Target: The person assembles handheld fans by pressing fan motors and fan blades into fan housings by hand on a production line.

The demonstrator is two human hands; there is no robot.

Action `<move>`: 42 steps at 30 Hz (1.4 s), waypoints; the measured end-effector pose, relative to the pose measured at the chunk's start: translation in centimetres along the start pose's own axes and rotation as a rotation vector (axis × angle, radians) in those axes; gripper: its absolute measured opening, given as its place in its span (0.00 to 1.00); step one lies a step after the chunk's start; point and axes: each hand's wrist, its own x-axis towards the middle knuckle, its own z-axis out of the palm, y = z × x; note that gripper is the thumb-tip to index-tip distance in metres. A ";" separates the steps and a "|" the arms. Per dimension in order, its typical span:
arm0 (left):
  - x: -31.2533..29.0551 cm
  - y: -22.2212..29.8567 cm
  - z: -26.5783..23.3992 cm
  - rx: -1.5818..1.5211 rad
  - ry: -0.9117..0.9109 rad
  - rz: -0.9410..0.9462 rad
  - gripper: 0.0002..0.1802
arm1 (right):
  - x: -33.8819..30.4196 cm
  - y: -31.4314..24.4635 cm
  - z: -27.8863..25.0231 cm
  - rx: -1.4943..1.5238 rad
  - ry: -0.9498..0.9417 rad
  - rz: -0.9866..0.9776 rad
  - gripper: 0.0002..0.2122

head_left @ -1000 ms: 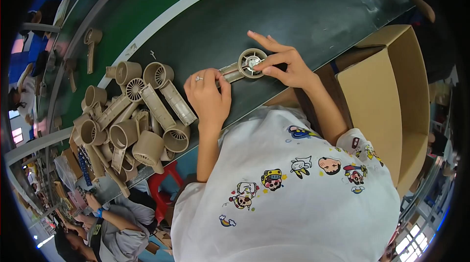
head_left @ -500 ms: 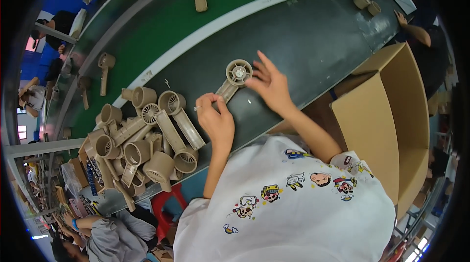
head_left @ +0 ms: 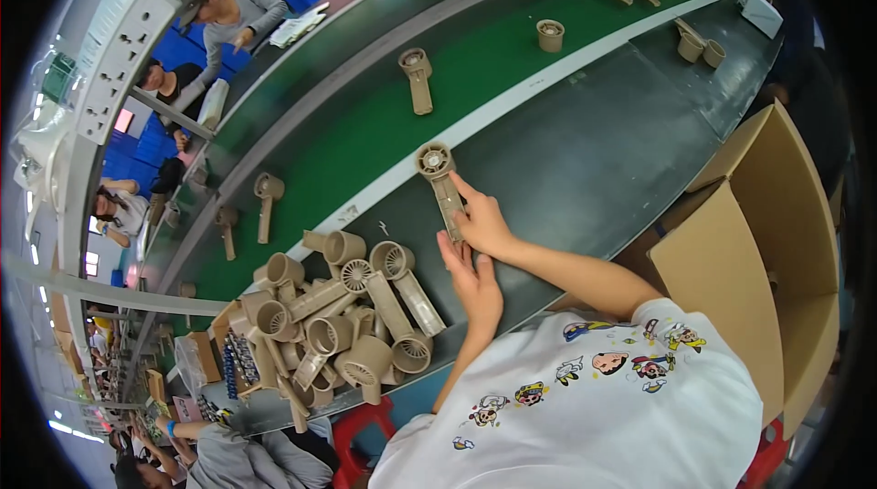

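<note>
My right hand (head_left: pixel 486 225) grips the handle of a beige handheld fan body (head_left: pixel 447 196), its index finger stretched along the handle toward the round head. The head points away from me, close to the pale belt rail, and spokes with a shiny centre show inside its ring. Below the handle's lower end, my left hand (head_left: pixel 475 290) is open with its fingers extended, their tips at or very near that end; the exact contact is hard to make out. To the left, a heap of similar beige fan bodies (head_left: pixel 329 335) covers the dark worktop (head_left: pixel 585 146).
A green conveyor belt (head_left: pixel 338 128) runs beyond the rail (head_left: pixel 512 96), carrying spaced fan bodies. An open cardboard box (head_left: pixel 731 288) stands at my right. More beige parts (head_left: pixel 699 48) lie at the worktop's far right. Other people sit across the belt and at lower left.
The fan body has moved toward the rail and now stands more upright in view. My right hand has gone from beside its head onto the handle; my left hand has loosened from the handle.
</note>
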 end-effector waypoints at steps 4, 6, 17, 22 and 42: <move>-0.9 0.0 -0.8 0.136 0.036 0.016 0.44 | 6.4 -2.2 6.1 0.230 -0.150 0.099 0.26; -1.2 0.2 0.3 0.205 -0.069 0.044 0.44 | 13.7 2.6 10.2 -0.001 0.056 -0.259 0.24; -3.5 2.3 -3.7 0.586 0.102 0.287 0.21 | 17.3 3.1 15.0 0.047 0.126 -0.130 0.23; -5.0 3.7 -5.2 0.692 0.069 0.390 0.16 | 7.9 -0.8 8.7 0.203 -0.341 -0.149 0.18; -3.8 3.8 -4.5 0.757 0.137 0.498 0.15 | 2.6 -1.8 -3.3 0.085 -0.304 -0.105 0.15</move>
